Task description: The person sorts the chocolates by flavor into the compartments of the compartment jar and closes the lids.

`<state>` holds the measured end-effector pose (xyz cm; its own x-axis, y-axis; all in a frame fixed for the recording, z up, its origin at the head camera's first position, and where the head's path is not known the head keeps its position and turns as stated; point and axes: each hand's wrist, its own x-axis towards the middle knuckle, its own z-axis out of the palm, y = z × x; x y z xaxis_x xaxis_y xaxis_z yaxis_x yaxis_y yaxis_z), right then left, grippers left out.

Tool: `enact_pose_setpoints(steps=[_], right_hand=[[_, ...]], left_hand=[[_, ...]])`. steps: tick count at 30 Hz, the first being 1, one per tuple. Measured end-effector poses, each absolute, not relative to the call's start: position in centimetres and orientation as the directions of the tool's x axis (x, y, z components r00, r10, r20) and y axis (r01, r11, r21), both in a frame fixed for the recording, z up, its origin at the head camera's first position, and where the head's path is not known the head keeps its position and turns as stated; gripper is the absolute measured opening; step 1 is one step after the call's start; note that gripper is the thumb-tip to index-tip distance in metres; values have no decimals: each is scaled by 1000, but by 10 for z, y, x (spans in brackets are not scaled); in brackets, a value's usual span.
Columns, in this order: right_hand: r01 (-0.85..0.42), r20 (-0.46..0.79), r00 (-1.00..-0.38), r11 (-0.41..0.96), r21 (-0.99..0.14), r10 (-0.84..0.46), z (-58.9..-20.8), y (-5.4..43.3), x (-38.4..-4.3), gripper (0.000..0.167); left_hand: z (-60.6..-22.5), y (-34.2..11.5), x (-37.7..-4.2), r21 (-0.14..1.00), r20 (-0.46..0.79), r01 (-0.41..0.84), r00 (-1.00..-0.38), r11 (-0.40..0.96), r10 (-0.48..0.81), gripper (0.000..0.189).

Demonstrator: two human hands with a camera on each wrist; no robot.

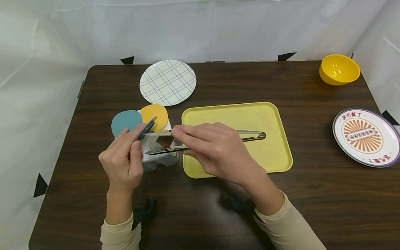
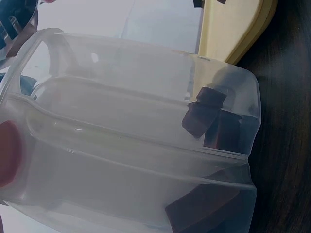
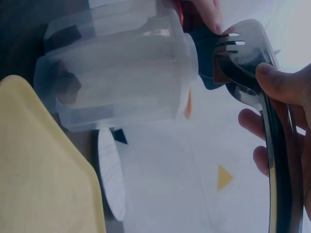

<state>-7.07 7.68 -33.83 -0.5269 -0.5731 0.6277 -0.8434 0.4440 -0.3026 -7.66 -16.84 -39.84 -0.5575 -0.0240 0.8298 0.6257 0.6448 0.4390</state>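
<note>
My right hand (image 1: 217, 150) grips metal tongs (image 1: 253, 132), one end slotted like a fork (image 3: 238, 73). Between the tong ends is a reddish-brown block (image 1: 165, 141), held above a translucent container (image 1: 158, 163) with several compartments. My left hand (image 1: 123, 160) pinches a dark blue-green lid (image 1: 146, 128), which is tipped up on edge beside the tong tips. Two other lids, a teal one (image 1: 126, 121) and a yellow-orange one (image 1: 155, 115), lie flat over the container's far side. Through its wall in the left wrist view, several dark brown blocks (image 2: 201, 119) show at the bottom.
Right of the container lies a yellow tray (image 1: 270, 152), partly under the right hand and tongs. Behind stands a white checked plate (image 1: 168, 82). Far right are a yellow bowl (image 1: 339, 70) and a patterned plate (image 1: 367, 137) on the dark wooden table (image 1: 305, 202).
</note>
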Motion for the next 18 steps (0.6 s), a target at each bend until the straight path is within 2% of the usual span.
enact_pose_setpoints(steps=[18], right_hand=[[-851, 599, -522, 416, -319, -607, -352, 68, -78, 49]], left_hand=[[-396, -168, -76, 445, 825, 624, -565, 643, -23, 46]])
